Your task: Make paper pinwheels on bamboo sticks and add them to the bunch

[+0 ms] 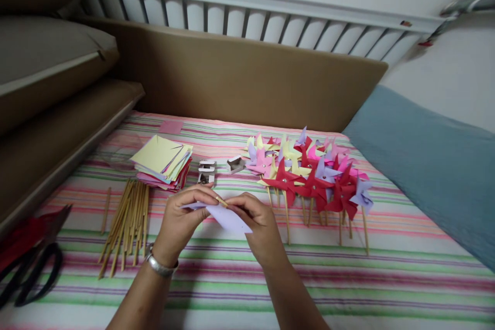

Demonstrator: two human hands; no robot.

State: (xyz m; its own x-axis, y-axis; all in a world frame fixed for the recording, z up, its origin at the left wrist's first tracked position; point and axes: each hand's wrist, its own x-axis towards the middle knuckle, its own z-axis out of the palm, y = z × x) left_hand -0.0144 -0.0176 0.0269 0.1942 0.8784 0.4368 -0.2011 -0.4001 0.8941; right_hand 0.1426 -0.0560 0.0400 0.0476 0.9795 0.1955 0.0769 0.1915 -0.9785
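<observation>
My left hand (184,219) and my right hand (258,225) meet over a striped bedsheet (348,278), both pinched on a pale purple paper piece (230,219). A thin wooden stick tip (221,200) shows between the fingertips, above the paper. A silver bracelet (160,266) sits on my left wrist. A stack of coloured paper squares (163,163), yellow on top, lies just beyond my left hand. Wooden sticks (127,224) lie in a loose bundle to the left. Several finished paper pinwheels (309,175) in red, pink, yellow and purple lie to the right.
Black-handled scissors (29,273) lie at the left edge beside red paper scraps (23,232). Small metal items (207,171) sit behind my hands. Brown cushions (50,87) and a board (240,77) border the bed on the left and at the back, a blue pillow (436,170) on the right.
</observation>
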